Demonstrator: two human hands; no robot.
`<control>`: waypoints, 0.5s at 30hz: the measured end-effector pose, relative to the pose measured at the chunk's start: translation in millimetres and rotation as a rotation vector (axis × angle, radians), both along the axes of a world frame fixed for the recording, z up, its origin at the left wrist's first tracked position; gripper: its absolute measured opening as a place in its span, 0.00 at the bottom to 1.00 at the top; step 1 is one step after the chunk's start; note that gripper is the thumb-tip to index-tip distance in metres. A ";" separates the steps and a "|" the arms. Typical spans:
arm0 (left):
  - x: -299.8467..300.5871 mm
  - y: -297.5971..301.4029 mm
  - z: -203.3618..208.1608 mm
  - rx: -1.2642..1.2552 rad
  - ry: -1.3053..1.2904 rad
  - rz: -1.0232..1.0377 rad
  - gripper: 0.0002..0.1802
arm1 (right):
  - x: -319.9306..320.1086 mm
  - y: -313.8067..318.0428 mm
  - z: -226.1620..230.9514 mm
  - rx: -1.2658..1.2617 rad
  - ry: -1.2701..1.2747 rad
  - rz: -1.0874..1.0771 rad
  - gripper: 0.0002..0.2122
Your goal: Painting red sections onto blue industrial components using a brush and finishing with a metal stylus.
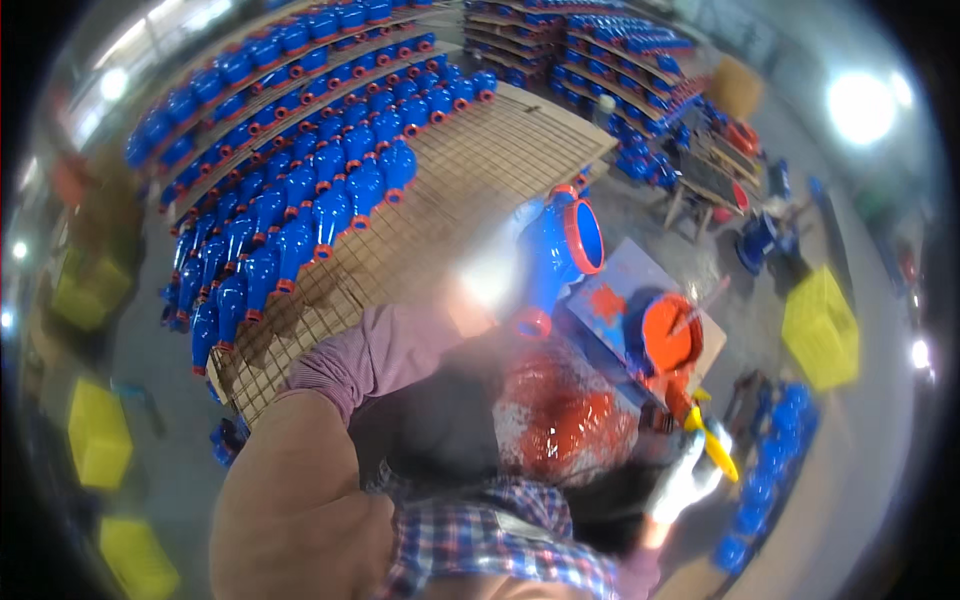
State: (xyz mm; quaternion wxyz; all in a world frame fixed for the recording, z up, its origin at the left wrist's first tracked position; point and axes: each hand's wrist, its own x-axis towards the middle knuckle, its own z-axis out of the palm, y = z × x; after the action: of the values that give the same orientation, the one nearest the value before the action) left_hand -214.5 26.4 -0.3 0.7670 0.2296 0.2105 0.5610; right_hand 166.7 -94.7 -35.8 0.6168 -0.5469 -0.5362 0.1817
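Note:
My left hand [492, 272], in a pale glove smeared by motion, is at the left side of a glossy blue pipe-like casting [548, 255] and seems to hold it up. Red rims edge the casting's openings; the largest faces right. My right hand [692, 478], in a white glove, is closed on a paintbrush [716, 452] with a yellow handle. The brush's red-coated head is just below a round pot of red-orange paint [672, 335], in which a stick leans. The pot stands on a paint-stained board [632, 268]. Wet red paint covers a sheet [568, 410] by my lap.
A wire-mesh rack [470, 150] at left carries rows of blue castings [330, 215] with red rims. More loaded shelves [625, 70] stand behind. Yellow boxes [820, 330] lie on both sides, and a row of blue castings [765, 480] is at lower right.

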 end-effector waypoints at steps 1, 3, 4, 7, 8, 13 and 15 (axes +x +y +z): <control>-16.6 6.6 0.6 -0.009 0.018 0.022 0.35 | -1.8 5.4 -1.1 -0.091 0.013 -0.028 0.09; -43.1 18.5 -2.0 -0.034 0.126 0.164 0.33 | -6.3 17.2 -3.5 -0.066 -0.024 -0.006 0.08; -55.6 24.6 -3.6 -0.031 0.197 0.224 0.32 | -8.8 21.9 -5.0 -0.073 -0.009 -0.018 0.08; -98.7 53.7 -8.1 0.020 0.483 0.336 0.36 | -17.2 36.4 -9.1 -0.085 -0.062 -0.003 0.09; -112.3 66.2 -10.9 0.029 0.625 0.377 0.36 | -19.7 39.4 -9.9 -0.095 -0.046 0.014 0.09; -185.8 141.6 -29.8 -0.032 1.515 0.507 0.49 | -29.6 56.1 -15.6 -0.108 -0.210 -0.045 0.11; -210.9 167.8 -37.3 -0.113 1.860 0.538 0.56 | -30.4 62.5 -21.7 -0.107 -0.243 -0.057 0.11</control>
State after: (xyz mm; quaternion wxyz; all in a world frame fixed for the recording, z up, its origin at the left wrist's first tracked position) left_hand -425.3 194.2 -37.6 0.1500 0.4886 0.8051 0.3011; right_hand 136.3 -32.2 -57.4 0.5221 -0.6122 -0.5806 0.1248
